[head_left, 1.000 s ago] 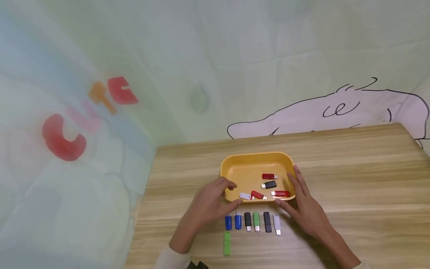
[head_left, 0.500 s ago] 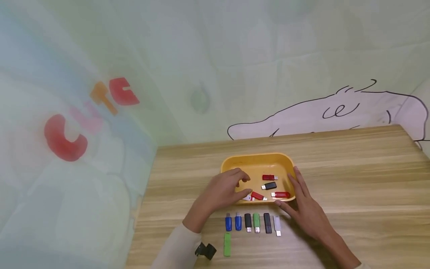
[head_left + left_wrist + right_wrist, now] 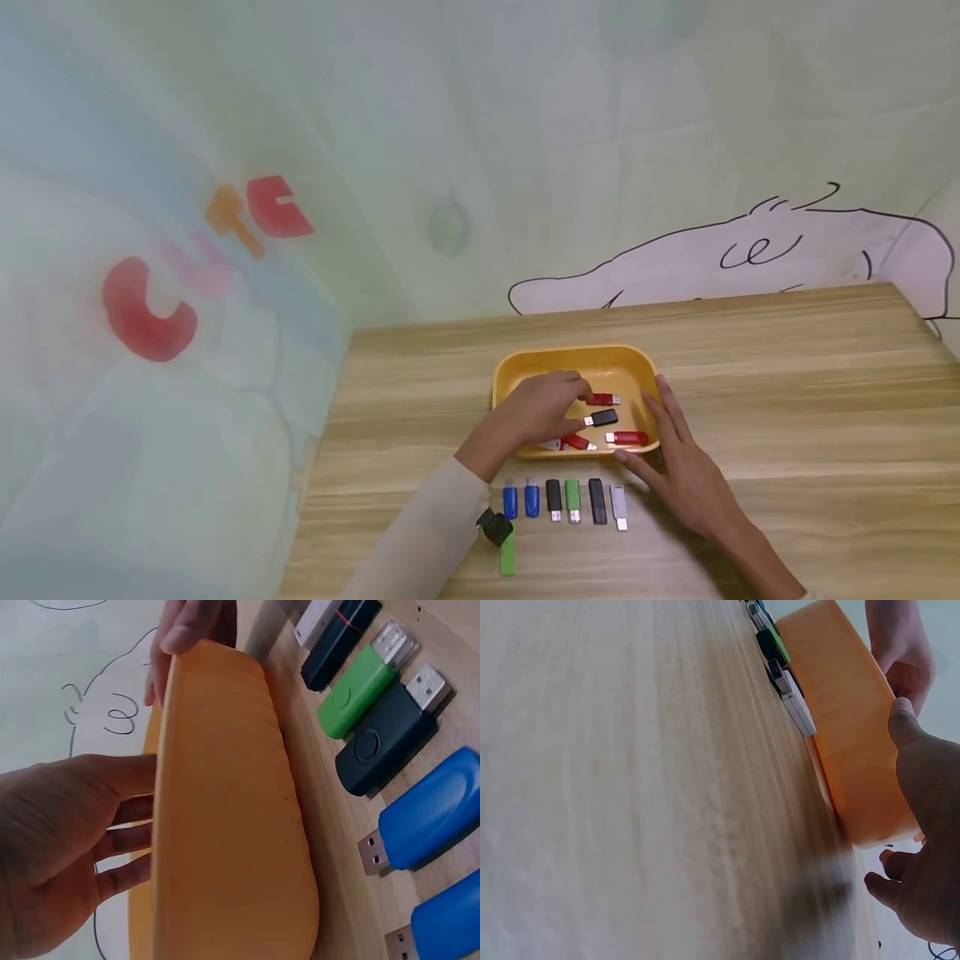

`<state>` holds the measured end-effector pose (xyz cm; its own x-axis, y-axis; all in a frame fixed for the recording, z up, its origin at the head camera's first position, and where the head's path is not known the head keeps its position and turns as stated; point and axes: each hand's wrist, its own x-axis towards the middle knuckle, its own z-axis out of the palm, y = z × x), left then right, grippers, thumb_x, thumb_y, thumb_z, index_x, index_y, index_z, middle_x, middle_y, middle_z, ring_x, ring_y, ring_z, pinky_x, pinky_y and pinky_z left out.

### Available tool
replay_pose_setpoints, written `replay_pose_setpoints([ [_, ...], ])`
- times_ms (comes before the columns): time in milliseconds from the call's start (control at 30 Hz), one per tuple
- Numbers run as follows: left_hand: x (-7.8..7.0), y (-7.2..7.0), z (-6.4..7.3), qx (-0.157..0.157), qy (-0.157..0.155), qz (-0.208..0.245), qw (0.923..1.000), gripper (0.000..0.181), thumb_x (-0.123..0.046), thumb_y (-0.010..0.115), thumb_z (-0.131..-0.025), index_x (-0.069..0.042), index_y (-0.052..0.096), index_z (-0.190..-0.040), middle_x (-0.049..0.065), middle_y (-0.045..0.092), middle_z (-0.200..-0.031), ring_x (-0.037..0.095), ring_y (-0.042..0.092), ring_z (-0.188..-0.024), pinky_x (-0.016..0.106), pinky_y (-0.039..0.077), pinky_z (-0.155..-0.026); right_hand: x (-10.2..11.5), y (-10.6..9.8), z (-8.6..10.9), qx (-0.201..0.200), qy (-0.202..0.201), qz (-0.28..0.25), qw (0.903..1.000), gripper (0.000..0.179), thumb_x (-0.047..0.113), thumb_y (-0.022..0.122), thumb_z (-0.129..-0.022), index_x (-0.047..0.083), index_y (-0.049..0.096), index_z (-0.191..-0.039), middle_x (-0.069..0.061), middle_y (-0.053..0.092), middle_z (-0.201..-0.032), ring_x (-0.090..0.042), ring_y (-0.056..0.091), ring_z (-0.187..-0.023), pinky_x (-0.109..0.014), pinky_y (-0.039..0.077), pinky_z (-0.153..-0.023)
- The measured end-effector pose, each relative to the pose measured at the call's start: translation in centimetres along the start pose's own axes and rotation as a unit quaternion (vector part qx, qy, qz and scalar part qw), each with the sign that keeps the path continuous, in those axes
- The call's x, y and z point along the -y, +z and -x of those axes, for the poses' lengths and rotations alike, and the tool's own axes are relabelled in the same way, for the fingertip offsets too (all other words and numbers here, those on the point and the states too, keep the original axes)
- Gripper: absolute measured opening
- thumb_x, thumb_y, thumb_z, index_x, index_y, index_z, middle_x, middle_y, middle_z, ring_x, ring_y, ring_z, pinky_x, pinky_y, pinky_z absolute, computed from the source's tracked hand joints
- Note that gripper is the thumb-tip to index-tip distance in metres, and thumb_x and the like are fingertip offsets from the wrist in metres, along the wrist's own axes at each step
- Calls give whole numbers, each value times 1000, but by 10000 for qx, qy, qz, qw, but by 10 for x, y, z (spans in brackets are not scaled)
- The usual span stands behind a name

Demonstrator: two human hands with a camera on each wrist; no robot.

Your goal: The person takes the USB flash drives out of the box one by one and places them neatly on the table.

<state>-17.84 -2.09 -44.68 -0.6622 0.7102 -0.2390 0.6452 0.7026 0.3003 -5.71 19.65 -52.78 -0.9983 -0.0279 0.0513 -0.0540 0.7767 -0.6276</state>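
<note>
My left hand (image 3: 542, 408) reaches into the yellow tray (image 3: 525, 362), thumb and fingers apart around the near end of a black USB stick (image 3: 604, 417). Its fingertips meet the end of a red USB stick (image 3: 602, 399); whether they touch it I cannot tell. In the left wrist view the tray wall hides those fingertips. Another red USB stick (image 3: 630, 438) lies at the right of the tray. A third red USB stick (image 3: 576, 442) and a partly covered white one (image 3: 551, 445) lie along the front wall. My right hand (image 3: 692, 479) holds the tray's front right corner, thumb on the rim.
In front of the tray several USB sticks form a row, from a blue USB stick (image 3: 510, 502) to a silver-grey USB stick (image 3: 618, 507). Below its left end lies a green USB stick (image 3: 507, 557), partly under the left wrist's black camera (image 3: 495, 527). Printed cloth hangs behind the wooden table (image 3: 810, 400).
My left hand has moved right and deeper into the tray, from its left rim to the black and red USB sticks. The right hand has stayed at the tray's corner.
</note>
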Motion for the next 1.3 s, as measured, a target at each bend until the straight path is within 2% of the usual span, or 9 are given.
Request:
replay_pose_setpoints([
  [167, 1, 2, -13, 296, 213, -73, 9993, 36, -25, 79, -98, -21, 70, -133, -6, 70, -132, 10, 63, -115, 24, 53, -105, 0, 0, 0, -2, 18, -6, 10000, 98, 59, 69, -98, 18, 18, -171, 4, -6, -181, -54, 59, -132, -71, 52, -99],
  [367, 0, 1, -23, 368, 652, -49, 9972, 38, -11, 75, -99, -21, 71, -136, -8, 72, -132, 11, 63, -122, 25, 48, -113, 0, 1, 1, -29, 28, -23, 10000, 99, 60, 70, -97, 19, 18, -171, 4, -5, -181, -52, 62, -129, -71, 53, -98],
  [567, -1, 4, -28, 517, 896, -19, 9946, 44, -5, 71, -99, -24, 70, -138, -10, 71, -136, 9, 62, -127, 24, 45, -116, 1, 4, 3, -37, 11, -63, 10000, 98, 61, 69, -98, 20, 18, -171, 3, -3, -181, -51, 64, -125, -71, 53, -96],
  [767, -1, 6, -31, 688, 981, -135, 9927, 47, -2, 70, -99, -25, 68, -140, -11, 69, -139, 8, 61, -128, 23, 44, -117, 2, 5, 4, -87, -19, -67, 9999, 97, 60, 69, -98, 20, 19, -171, 7, -5, -180, -50, 65, -123, -70, 54, -96],
  [1000, -1, 8, -32, 709, 1135, -230, 9907, 47, -1, 72, -98, -23, 69, -139, -9, 70, -139, 9, 62, -130, 22, 44, -117, 3, 6, 5, -80, -45, -83, 9999, 97, 60, 69, -98, 20, 19, -171, 6, -6, -180, -50, 64, -127, -70, 53, -97],
  [1300, -2, 11, -32, 774, 1238, -362, 9886, 53, 0, 77, -94, -24, 68, -141, -10, 69, -140, 7, 61, -130, 21, 44, -116, 4, 7, 6, -90, -102, -89, 9999, 96, 59, 70, -98, 20, 20, -170, 6, -4, -181, -48, 67, -121, -69, 54, -95],
])
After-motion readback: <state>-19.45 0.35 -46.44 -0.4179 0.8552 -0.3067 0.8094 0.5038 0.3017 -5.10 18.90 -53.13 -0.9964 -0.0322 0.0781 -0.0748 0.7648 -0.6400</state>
